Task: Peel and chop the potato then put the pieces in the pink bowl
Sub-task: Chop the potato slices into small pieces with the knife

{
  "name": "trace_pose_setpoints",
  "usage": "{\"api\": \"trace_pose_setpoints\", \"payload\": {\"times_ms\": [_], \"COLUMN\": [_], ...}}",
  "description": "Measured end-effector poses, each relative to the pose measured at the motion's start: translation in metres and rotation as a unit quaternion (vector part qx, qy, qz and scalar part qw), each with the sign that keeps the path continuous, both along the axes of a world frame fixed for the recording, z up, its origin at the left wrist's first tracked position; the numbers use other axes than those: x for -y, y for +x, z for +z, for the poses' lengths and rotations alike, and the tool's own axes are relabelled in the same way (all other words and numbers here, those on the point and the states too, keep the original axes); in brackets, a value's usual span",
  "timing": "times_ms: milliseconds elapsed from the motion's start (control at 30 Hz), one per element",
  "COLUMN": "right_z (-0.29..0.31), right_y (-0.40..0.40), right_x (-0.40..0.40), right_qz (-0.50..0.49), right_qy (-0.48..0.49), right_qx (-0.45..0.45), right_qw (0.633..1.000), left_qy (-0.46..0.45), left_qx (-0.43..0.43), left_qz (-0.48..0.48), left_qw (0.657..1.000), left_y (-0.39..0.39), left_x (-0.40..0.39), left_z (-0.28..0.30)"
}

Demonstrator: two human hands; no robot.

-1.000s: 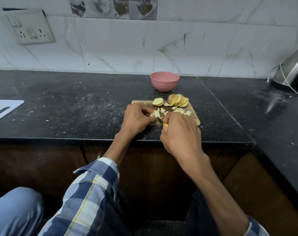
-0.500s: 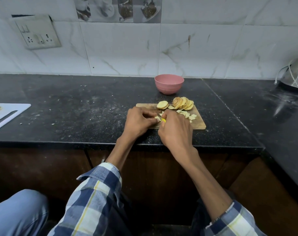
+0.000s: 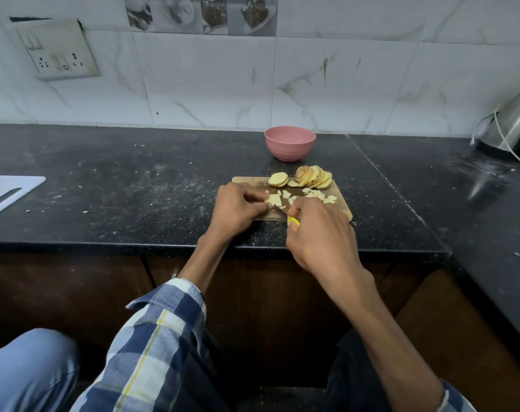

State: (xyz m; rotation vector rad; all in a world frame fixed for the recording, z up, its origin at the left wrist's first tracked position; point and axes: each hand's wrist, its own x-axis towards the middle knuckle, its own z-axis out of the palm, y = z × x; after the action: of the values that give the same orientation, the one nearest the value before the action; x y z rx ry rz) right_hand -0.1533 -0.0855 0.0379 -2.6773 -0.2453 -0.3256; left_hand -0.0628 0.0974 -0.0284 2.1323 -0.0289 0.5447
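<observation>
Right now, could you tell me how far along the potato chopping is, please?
Partly done. Small chopped pieces already lie on the wooden board. In hand: the left hand steadies a slice while the right hand cuts it with the yellow-handled knife. Left: a row of uncut slices, some still showing skin, and moving everything into the pink bowl, whose inside looks empty.

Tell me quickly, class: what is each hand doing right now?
Left hand: fingers curled, holding a potato slice down on the wooden board.
Right hand: closed grip on the yellow-handled knife.
</observation>
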Motion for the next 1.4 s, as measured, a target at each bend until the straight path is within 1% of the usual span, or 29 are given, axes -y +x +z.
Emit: {"api": "trace_pose_setpoints", "payload": {"times_ms": [100,267,367,567,733,967,1100,1233,1400], "right_z": [0.003,-0.008,-0.020,-0.048,-0.056,-0.047,-0.051,-0.050,-0.050], "right_y": [0.001,0.009,0.016,0.018,0.018,0.023,0.009,0.019,0.010], "right_x": [0.008,-0.005,-0.018,-0.032,-0.035,-0.035,-0.030,-0.036,-0.034], "right_qz": [-0.003,-0.002,0.005,-0.001,0.002,0.004,-0.003,-0.009,-0.007], "right_qy": [0.020,0.053,0.067,0.072,0.055,0.008,0.014,0.028,0.001], "right_qx": [0.003,0.079,0.102,0.101,0.112,0.103,0.089,0.095,0.087], "right_qw": [1.000,0.995,0.992,0.992,0.992,0.995,0.996,0.995,0.996], "left_qy": [0.000,0.002,0.002,-0.007,-0.001,0.008,0.016,0.012,0.015], "left_qx": [-0.006,-0.009,-0.002,0.003,0.002,0.011,0.010,0.014,0.013], "left_qz": [0.001,0.009,0.013,0.017,0.015,0.022,0.018,0.015,0.028], "left_qw": [1.000,1.000,1.000,1.000,1.000,1.000,1.000,1.000,0.999], "left_y": [-0.002,-0.004,-0.004,-0.001,0.000,0.000,-0.002,-0.002,-0.003], "left_x": [0.000,0.000,-0.001,-0.001,-0.002,0.001,0.003,0.001,0.004], "left_z": [0.001,0.003,0.002,0.000,-0.001,0.000,0.000,0.001,0.001]}}
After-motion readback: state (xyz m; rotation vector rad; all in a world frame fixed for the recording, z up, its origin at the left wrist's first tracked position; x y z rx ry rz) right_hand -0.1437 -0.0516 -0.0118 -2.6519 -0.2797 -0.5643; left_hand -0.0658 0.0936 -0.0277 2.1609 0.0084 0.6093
